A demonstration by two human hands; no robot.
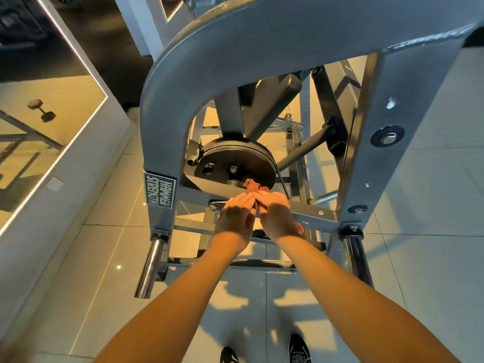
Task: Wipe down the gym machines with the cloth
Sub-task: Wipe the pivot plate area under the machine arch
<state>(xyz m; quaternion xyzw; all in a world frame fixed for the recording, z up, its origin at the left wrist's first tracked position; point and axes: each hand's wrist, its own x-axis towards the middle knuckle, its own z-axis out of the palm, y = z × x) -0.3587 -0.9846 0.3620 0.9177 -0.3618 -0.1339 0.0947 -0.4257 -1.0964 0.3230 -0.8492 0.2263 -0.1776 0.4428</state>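
A grey Hammer Strength machine [167, 106] arches over me, with a black round disc [235, 158] low inside its frame. A small reddish-brown cloth [252, 186] lies bunched on the grey crossbar [314, 216] just below the disc. My right hand [275, 213] is shut on the cloth, and a bit of it shows under the palm. My left hand [235, 216] rests flat beside it, fingers together, its fingertips touching the cloth's near edge.
Chrome weight pegs stick out at the frame's left foot [150, 268] and right foot [357, 260]. A wall mirror [39, 121] on the left reflects a dumbbell. Pale floor tiles [104, 205] surround the machine. My black shoes [298, 349] stand at the bottom.
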